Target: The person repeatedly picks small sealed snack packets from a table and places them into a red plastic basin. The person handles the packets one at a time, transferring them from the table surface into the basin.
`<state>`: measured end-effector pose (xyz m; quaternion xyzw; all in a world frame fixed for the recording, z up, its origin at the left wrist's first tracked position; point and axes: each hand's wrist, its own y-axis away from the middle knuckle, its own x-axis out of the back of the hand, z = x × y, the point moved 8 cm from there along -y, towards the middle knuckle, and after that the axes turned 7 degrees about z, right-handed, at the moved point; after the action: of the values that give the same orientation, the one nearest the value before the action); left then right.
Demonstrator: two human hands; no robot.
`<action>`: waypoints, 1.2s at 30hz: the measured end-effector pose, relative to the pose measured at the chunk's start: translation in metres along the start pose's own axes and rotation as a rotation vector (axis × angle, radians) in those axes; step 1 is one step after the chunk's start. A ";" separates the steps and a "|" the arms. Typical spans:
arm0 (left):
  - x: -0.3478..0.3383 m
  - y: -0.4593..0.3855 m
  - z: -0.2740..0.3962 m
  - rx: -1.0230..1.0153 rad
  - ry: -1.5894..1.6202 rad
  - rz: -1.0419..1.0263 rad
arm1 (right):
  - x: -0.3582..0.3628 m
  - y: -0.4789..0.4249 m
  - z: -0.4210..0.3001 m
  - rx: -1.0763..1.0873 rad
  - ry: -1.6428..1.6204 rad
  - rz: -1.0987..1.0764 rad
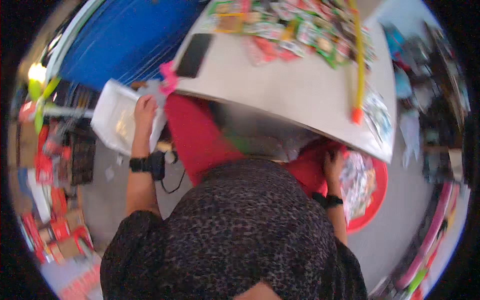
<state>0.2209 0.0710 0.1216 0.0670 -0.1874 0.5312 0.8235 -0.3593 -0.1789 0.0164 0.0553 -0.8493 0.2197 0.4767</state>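
My left hand is at the left, over the inner side of a white box-like container. Its fingers look curled, but blur hides whether they grip anything. A pale plastic bag lies just beyond them. Low on the right, my right hand is against my red-clad thigh, under the table corner. Its fingertips are in shadow, so what they hold is unclear. Right beside it stands a red plastic basin with a heap of small packets inside.
A pale table carries many colourful packets, a dark phone-like slab, a yellow stick with an orange end and clear plastic packaging. Pink material hangs at its left corner. Red boxes are stacked far left.
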 end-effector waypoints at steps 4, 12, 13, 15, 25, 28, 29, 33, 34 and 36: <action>0.074 -0.006 -0.023 -0.201 -0.563 0.310 | -0.007 0.006 -0.001 0.095 0.171 -0.066; 0.093 -0.014 -0.112 0.110 -0.893 -0.011 | -0.015 0.004 0.018 0.030 0.184 -0.092; 0.090 -0.014 -0.110 0.107 -0.930 -0.071 | -0.013 0.003 0.012 0.065 0.162 -0.078; 0.092 -0.026 -0.117 -0.001 -1.027 -0.078 | -0.009 0.002 0.002 0.131 0.115 -0.049; 0.118 -0.017 -0.041 -0.069 -0.789 0.289 | -0.012 0.002 0.009 0.075 0.080 -0.183; 0.108 -0.020 0.005 -0.187 -0.542 0.355 | -0.007 -0.001 0.000 0.048 -0.025 -0.337; 0.101 -0.021 0.023 -0.202 -0.490 0.352 | -0.003 -0.001 -0.011 0.075 -0.076 -0.326; 0.038 0.003 0.108 -0.322 -0.348 0.276 | 0.028 -0.028 -0.104 -0.005 -0.393 -0.525; 0.016 0.008 0.122 -0.378 -0.331 0.242 | 0.039 -0.037 -0.130 0.049 -0.380 -0.530; -0.048 0.023 0.146 -0.576 -0.315 0.018 | 0.043 -0.050 -0.165 0.129 -0.424 -0.531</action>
<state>0.1477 -0.0047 0.2356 -0.0890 -0.4556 0.4467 0.7648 -0.2381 -0.1491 0.1426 0.3489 -0.8698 0.1249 0.3258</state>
